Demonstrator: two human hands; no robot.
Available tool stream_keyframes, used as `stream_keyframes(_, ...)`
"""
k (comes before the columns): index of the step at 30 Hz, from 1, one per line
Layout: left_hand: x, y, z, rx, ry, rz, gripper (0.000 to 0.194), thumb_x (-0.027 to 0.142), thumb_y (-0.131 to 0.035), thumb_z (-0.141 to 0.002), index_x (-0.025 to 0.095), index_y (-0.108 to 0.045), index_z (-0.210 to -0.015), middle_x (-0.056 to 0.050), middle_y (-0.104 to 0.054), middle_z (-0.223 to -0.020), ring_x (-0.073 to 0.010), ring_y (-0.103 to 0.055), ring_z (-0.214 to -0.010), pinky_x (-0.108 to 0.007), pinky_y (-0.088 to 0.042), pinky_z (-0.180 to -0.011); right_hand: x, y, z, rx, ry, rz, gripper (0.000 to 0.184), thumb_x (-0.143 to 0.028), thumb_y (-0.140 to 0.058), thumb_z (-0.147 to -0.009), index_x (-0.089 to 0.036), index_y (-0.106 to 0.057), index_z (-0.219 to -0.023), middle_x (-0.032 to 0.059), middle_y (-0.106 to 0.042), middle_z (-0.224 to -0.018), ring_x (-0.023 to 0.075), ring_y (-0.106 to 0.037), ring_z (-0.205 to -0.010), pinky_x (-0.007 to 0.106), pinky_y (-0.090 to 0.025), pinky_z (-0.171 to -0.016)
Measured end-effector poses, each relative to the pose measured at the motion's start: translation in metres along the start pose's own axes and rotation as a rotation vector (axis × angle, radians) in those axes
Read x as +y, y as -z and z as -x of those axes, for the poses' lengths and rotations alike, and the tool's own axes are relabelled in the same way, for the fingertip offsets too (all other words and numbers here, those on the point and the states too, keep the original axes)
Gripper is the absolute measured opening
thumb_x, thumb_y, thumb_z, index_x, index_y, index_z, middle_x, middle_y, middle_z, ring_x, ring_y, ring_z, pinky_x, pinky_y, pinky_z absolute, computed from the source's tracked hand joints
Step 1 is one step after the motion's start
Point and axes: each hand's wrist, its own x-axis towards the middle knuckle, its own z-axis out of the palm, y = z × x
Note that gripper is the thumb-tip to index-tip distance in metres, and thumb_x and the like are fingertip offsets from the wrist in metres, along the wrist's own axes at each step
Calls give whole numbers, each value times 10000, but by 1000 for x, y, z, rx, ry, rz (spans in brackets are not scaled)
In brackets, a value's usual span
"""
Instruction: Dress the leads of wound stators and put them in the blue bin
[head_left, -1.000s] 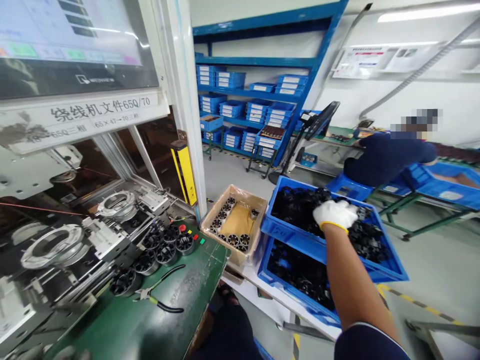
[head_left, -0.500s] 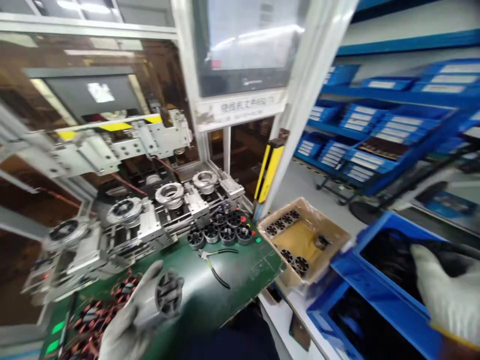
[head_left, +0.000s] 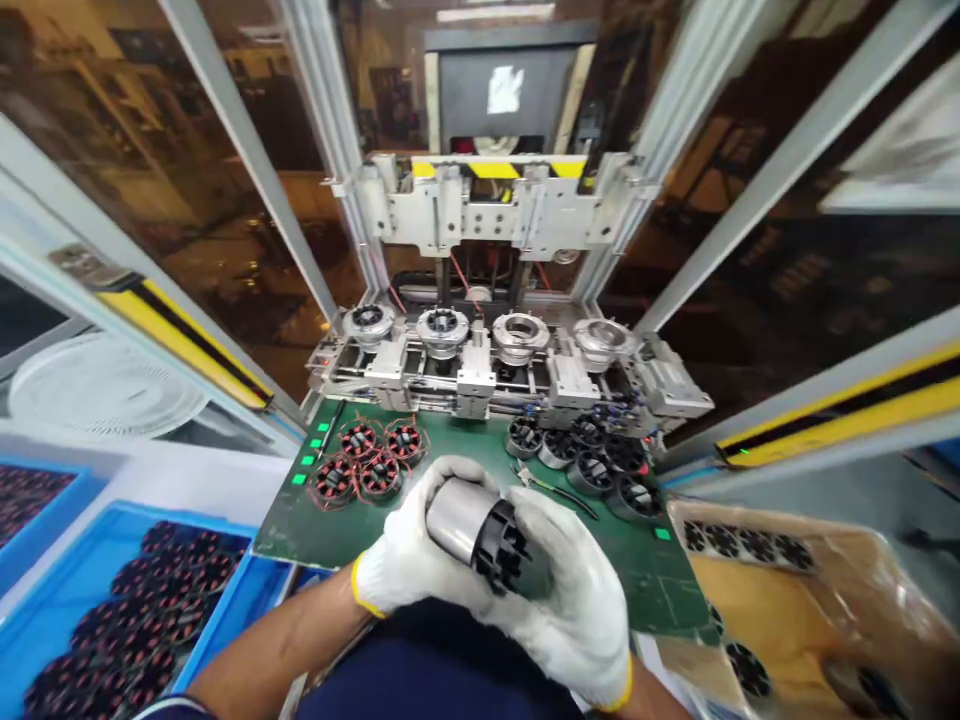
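Observation:
Both my gloved hands meet low in the middle of the view, above the green work surface (head_left: 465, 440). My left hand (head_left: 409, 560) cups the grey metal body of a stator core (head_left: 461, 520). My right hand (head_left: 577, 595) closes round its black slotted plastic end (head_left: 504, 552). On the green surface, several wound stators with red wire (head_left: 367, 462) lie at the left, and several bare black-and-grey stators (head_left: 592, 462) lie at the right. Behind them the winding machine has a row of round fixtures (head_left: 480, 335).
A blue bin of wound stators (head_left: 127, 610) sits at the lower left. At the lower right is a cardboard box (head_left: 780, 600) holding bare stators. Pliers (head_left: 555, 488) lie on the green surface. Yellow light-curtain bars (head_left: 187, 340) flank the machine opening. Aluminium frame posts rise on both sides.
The view swung left from the blue bins to face the machine. My right hand left the bin of black parts and joined my left hand on a stator core.

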Motion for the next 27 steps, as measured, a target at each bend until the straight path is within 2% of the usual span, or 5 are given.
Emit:
stream_keyframes(9,12,20,7,111,175,-39,903,17,-820,-317,249,-511,-1133,15,-640,-1037,-180,-625,-846,-263,-491,-769,12,-10,-30,-132,238,26,846,-438,-745,-757,-240,-305,-1452,154,-497,-1319,324,-515,-1174,506,-454,-959)
stream_keyframes(16,5,28,2,76,169,54,879,83,-835,-352,231,-537,-1166,4,-641,-1020,-169,-591,-845,-260,-456,-781,16,-7,-46,-197,342,31,771,-370,-736,-779,-233,-339,-1426,140,-532,-1311,311,-469,-1239,506,-435,-976)
stream_keyframes(19,2,31,0,41,211,85,894,67,-837,-354,237,-539,-1180,5,-645,-1022,-159,-582,-832,-253,-447,-765,14,-4,-47,-207,347,26,734,-332,-716,-797,-238,-341,-1421,127,-555,-1297,296,-466,-1251,503,-430,-989)
stream_keyframes(23,-1,29,-5,4,205,124,868,50,-826,-346,222,-558,-1153,-19,-634,-1098,-201,-597,-915,-290,-450,-824,16,-7,-49,-230,302,17,663,-343,-683,-819,-260,-374,-1400,107,-574,-1282,280,-483,-1245,479,-444,-988)
stream_keyframes(27,-5,19,-8,9,115,289,741,107,-789,-437,198,-553,-1133,-50,-626,-1141,-242,-587,-1014,-362,-442,-917,21,-20,-48,-231,278,-23,786,-444,-696,-800,-247,-299,-1449,128,-468,-1396,297,-415,-1305,498,-404,-1035)
